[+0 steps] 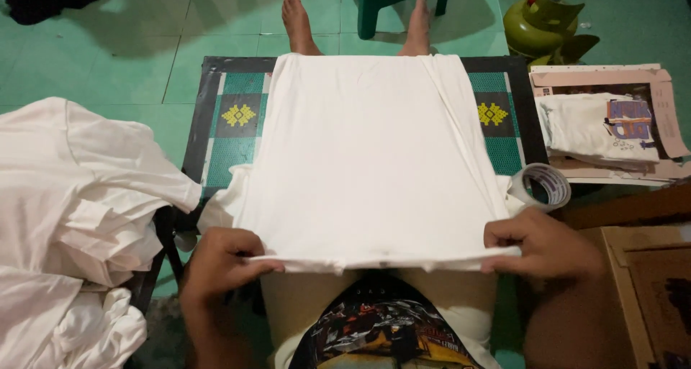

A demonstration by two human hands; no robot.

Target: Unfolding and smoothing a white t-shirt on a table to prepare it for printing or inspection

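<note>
With the left hand (219, 265) and right hand (543, 243) each in a pinching grip on the white shirt (367, 153) spread over the patterned mat (230, 135), keep both corners level and taut for a straight fold.

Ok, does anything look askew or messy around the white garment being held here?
Mostly tidy. The white garment lies flat, both hands (left hand, right hand) pinching its near edge. Its right side is bunched into long folds, and a loose heap of white cloth sits crumpled at left. No spills or damage visible.
</note>
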